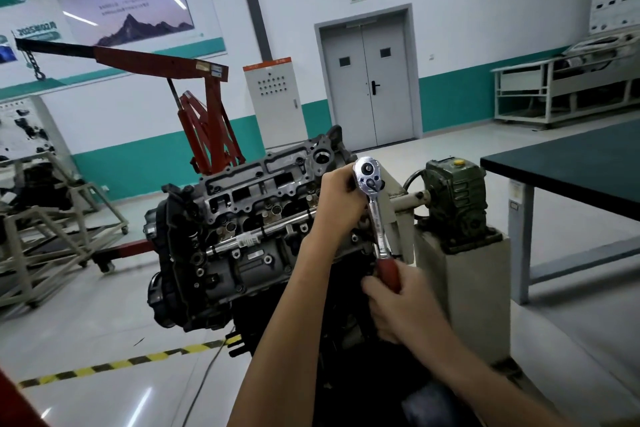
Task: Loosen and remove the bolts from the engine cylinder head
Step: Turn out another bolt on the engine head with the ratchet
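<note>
Over engine (pixel 242 253), ratchet (pixel 377 218) near-upright, head up

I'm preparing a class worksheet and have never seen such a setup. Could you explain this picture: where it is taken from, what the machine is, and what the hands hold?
The one picture comes from a camera worn on a person's head, looking down at their bare hands; there is no robot. In front is an engine on a stand, its cylinder head uppermost. The right hand grips the red handle of a ratchet wrench, while the left hand steadies its head. A red hoist stands behind; a dark table is to the right.
</note>
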